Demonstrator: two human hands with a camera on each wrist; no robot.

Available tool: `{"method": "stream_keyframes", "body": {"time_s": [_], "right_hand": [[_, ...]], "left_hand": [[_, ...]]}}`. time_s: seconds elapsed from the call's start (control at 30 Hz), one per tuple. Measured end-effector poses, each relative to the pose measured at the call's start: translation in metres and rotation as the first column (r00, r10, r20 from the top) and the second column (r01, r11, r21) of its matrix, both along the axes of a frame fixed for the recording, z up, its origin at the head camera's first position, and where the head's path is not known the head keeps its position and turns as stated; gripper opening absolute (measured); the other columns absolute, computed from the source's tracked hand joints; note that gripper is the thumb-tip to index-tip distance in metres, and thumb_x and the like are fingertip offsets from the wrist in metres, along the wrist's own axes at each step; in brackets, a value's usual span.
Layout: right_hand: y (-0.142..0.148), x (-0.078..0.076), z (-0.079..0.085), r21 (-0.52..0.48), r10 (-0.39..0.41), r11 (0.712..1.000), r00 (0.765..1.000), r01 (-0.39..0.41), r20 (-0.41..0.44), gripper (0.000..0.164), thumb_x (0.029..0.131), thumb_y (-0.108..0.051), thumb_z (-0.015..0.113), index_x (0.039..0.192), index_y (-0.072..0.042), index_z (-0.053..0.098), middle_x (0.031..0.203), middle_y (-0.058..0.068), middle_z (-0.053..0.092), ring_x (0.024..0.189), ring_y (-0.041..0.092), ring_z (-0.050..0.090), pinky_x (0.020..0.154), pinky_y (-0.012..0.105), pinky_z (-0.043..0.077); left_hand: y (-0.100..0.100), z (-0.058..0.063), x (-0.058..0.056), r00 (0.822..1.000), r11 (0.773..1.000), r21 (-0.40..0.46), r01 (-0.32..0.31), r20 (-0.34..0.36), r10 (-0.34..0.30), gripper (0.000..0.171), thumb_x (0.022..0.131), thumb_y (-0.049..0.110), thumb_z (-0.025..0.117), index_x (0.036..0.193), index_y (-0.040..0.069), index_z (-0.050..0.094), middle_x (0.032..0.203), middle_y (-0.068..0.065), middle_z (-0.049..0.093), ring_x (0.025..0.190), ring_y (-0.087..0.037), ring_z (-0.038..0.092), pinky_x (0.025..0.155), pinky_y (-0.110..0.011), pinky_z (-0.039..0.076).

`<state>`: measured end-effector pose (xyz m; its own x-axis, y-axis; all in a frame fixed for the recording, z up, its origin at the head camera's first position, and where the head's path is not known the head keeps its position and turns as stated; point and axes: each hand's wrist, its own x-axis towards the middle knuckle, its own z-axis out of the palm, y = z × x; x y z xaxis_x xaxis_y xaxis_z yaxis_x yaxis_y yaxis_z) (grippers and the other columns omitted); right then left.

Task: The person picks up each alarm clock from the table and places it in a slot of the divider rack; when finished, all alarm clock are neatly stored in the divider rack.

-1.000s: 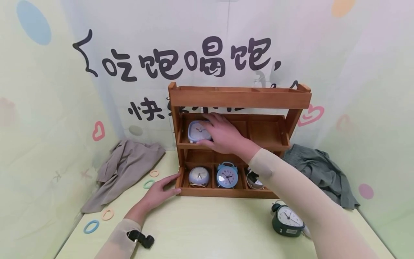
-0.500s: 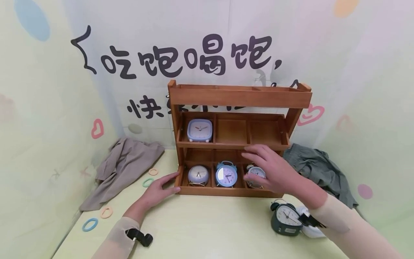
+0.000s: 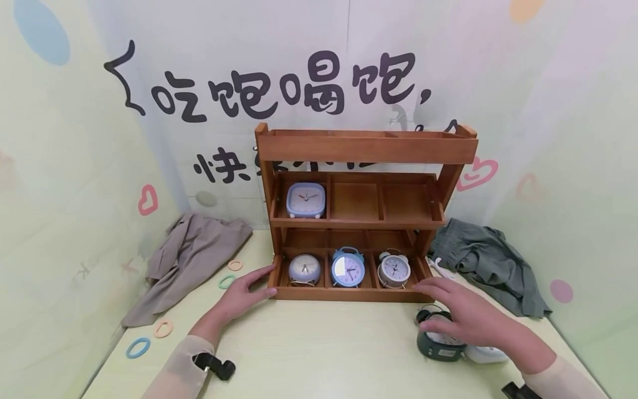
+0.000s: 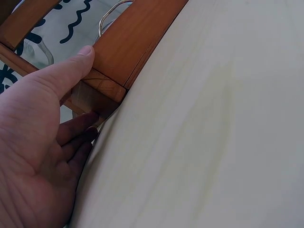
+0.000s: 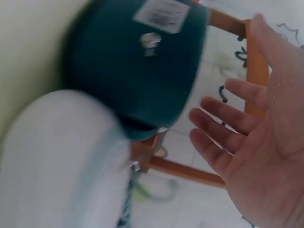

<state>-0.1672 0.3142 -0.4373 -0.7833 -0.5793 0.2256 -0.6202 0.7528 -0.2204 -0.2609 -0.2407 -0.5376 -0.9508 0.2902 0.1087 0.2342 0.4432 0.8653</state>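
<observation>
Hands [image 3: 468, 316] [image 3: 241, 299] — right shifted near green clock [image 3: 438, 350] | left still touching rack [image 3: 366, 149]

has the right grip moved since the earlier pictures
Yes: in the head view, against the wooden shelf, the right grip has gone down and rightward, from the square clock to near the green alarm clock.

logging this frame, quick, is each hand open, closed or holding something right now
Left hand: open, touching the left end of the wooden rack.
Right hand: open, holding nothing, near the dark green alarm clock.
</observation>
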Motion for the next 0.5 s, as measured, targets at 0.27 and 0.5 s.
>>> {"method": "stream_keyframes", "body": {"time_s": [0.27,0.5], "right_hand": [[0.016,0.011,-0.018,0.055,0.007,0.998,0.999,-0.009,0.052,0.086,0.091,-0.073,0.079,0.152,-0.014,0.066,0.15,0.003,0.065,0.133,0.033,0.066,0.103,0.054,0.06],[0.022,0.016,-0.027,0.062,-0.015,0.998,1.0,0.015,-0.005,0.101,0.076,-0.08,0.087,0.15,-0.014,0.067,0.141,-0.002,0.066,0.126,0.028,0.067,0.101,0.053,0.06]], "left_hand": [[0.001,0.0,-0.001,1.0,1.0,0.007,-0.001,0.011,0.001,0.073,0.098,0.046,0.087,0.163,0.028,0.059,0.169,0.002,0.053,0.161,-0.029,0.042,0.134,-0.053,0.03],[0.001,0.0,0.0,1.0,1.0,-0.008,-0.008,0.004,0.008,0.072,0.099,0.044,0.086,0.164,0.026,0.059,0.17,0.0,0.053,0.162,-0.031,0.041,0.133,-0.055,0.03]]}}
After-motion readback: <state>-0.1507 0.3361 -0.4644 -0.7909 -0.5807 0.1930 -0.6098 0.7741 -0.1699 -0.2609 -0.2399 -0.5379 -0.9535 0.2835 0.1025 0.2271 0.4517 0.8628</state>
